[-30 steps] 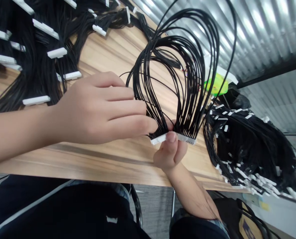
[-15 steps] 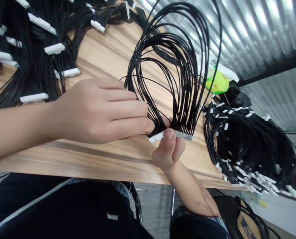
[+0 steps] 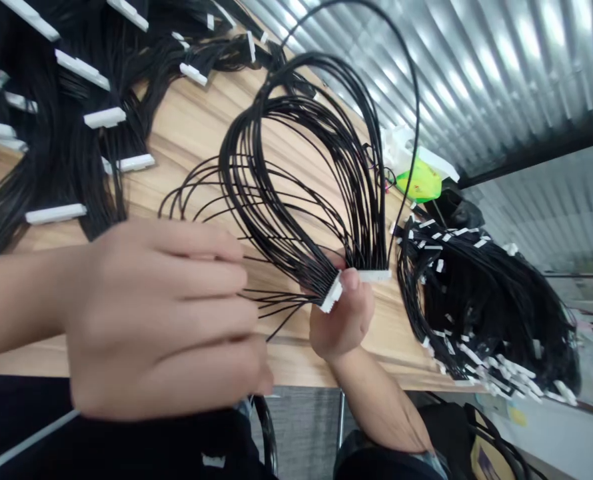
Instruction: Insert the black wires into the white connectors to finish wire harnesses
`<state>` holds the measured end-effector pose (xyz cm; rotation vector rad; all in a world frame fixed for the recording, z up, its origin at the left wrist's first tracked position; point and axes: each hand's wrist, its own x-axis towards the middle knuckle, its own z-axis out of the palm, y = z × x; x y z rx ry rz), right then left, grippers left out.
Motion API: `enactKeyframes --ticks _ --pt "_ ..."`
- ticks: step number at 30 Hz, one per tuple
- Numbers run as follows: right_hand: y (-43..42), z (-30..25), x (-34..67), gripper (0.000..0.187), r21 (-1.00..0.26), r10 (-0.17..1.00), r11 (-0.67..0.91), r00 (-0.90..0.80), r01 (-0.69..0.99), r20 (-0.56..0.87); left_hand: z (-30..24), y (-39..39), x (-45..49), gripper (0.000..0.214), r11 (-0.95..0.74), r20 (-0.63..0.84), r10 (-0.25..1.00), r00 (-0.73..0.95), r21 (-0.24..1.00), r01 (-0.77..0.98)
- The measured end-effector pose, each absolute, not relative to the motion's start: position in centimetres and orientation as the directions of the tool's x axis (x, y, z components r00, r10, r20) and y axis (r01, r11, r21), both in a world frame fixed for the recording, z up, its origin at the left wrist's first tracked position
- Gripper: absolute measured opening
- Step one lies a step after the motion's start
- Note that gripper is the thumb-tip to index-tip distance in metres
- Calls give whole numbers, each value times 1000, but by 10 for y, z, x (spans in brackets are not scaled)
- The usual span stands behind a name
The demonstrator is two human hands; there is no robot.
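My right hand (image 3: pixel 344 317) pinches a black wire harness (image 3: pixel 374 220) at its two white connectors, thumb on top. One connector (image 3: pixel 331 293) is tilted, its wires running up and left; the other connector (image 3: pixel 375 275) lies nearly level to the right of the thumb. The wires arch upward in a big loop between the two. My left hand (image 3: pixel 171 323) is to the left, back of the hand toward me, fingers curled together. Several wires split from the bundle and run in behind its fingers. Its fingertips and grip are mostly hidden.
Black harnesses with white connectors (image 3: pixel 104 118) cover the far left of the wooden table (image 3: pixel 186 127). A large harness pile (image 3: pixel 496 307) lies at the right. Behind it are a green and white bag (image 3: pixel 421 180) and a corrugated metal wall (image 3: pixel 476 67). A black bag (image 3: pixel 449 427) is below.
My left hand has moved away from the connectors, left and toward me, drawing several wires out. The left connector has turned to a steep tilt. My right hand keeps its hold.
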<state>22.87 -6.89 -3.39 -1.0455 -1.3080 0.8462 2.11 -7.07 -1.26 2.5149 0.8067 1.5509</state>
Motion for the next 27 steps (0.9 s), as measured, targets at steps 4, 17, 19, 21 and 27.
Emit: enactKeyframes --ticks 4,17,19,21,27 --pt "-54 -24 235 30 -967 962 231 175 -111 209 -3 -5 -3 44 -888 772 -4 636 -295 353" --pt "-44 -22 226 26 -877 942 310 244 -366 230 -18 21 1 12 -853 811 478 337 336 401" --pt "-45 -19 224 27 -863 916 352 323 -362 238 -21 16 5 12 -827 764 548 339 435 356" --pt "-45 -16 223 29 -859 881 397 397 -323 258 -20 15 6 13 -843 765 531 363 432 321" --pt "-52 -28 218 28 -908 856 392 419 -145 303 -13 15 -1 28 -964 815 195 546 56 261"
